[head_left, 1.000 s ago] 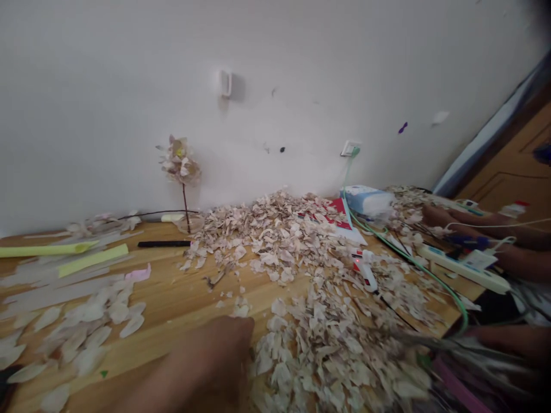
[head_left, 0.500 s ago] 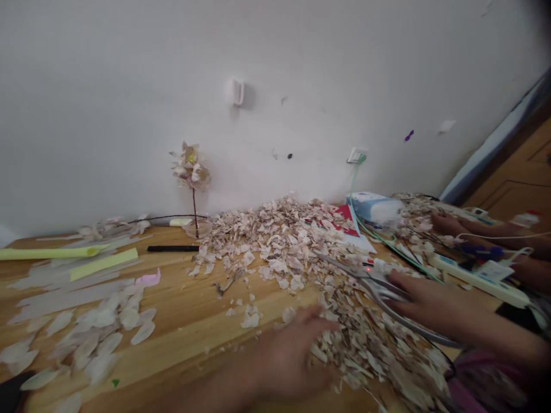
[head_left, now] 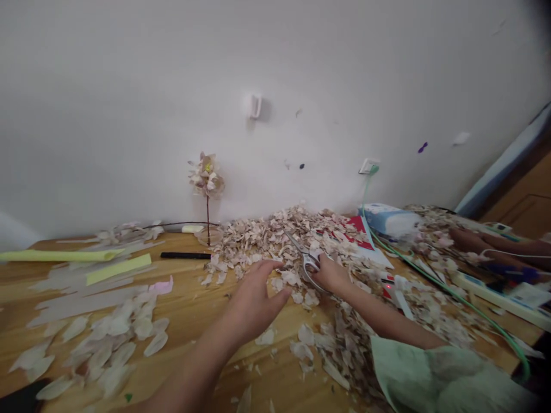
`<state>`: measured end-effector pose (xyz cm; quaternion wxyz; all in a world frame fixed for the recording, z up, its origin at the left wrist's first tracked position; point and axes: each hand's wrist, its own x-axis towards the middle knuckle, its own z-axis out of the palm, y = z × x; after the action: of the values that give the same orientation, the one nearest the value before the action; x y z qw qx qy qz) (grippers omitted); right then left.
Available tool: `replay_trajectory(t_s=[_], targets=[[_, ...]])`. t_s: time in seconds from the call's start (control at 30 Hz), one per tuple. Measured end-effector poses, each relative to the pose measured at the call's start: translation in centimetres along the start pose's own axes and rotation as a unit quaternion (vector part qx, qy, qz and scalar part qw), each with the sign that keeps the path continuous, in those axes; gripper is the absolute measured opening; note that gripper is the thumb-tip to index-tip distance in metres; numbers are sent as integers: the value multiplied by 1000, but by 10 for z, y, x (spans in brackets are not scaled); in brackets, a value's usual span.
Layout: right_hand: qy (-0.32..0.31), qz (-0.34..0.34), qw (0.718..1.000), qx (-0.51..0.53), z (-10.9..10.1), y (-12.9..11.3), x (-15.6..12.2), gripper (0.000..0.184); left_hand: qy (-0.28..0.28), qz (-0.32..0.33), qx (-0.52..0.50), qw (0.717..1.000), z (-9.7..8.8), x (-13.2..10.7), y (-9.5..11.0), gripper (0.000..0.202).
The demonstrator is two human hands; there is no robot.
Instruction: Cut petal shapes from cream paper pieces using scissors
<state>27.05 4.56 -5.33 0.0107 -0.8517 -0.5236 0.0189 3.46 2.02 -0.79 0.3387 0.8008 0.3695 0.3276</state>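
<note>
My right hand (head_left: 332, 276) grips a pair of scissors (head_left: 310, 265) by the grey handles, blades pointing away over a heap of dried pale petals (head_left: 267, 232). A pale green sleeve (head_left: 434, 367) covers that arm. To its left, my left hand (head_left: 258, 298) hovers above the wooden table (head_left: 193, 338), thumb and fingers apart, holding nothing. A petal flower on a thin brown stem (head_left: 207, 178) stands upright near the wall. Thin whitish petal pieces (head_left: 116, 321) lie in a loose pile at the left.
Yellow paper strips (head_left: 118, 268) and a black stick (head_left: 185, 256) lie left of the heap. At the right are a blue-white tissue pack (head_left: 387, 221), a green cable (head_left: 451, 292) and a power strip (head_left: 495, 295). Another person's arms (head_left: 486, 246) reach in from the far right.
My right hand has carried the scissors left and forward over the petal heap. My left hand has moved up and left, away from the nearer petals. The view has shifted slightly.
</note>
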Motion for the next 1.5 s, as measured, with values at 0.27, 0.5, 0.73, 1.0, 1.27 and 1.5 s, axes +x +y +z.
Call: replay_trajectory(t_s=[0.27, 0.5, 0.73, 1.0, 1.27, 1.5], targets=[[26, -70, 992, 104, -40, 12, -39, 15, -20, -76, -157, 984, 17, 9, -13, 28], [54, -135, 952, 270, -53, -9, -106, 18, -131, -127, -336, 924, 31, 3, 0, 36], [13, -129, 856, 501, -42, -23, -123, 31, -102, -180, -404, 891, 4, -23, 17, 22], [4, -110, 788, 605, -41, -42, -148, 36, -122, -162, -417, 886, -20, -47, 20, 38], [-27, -82, 742, 665, -26, -45, -167, 33, -69, -152, -371, 914, -20, -47, 20, 38], [-50, -44, 747, 661, -18, -43, -179, 29, -40, -148, -378, 913, -8, -45, 12, 41]])
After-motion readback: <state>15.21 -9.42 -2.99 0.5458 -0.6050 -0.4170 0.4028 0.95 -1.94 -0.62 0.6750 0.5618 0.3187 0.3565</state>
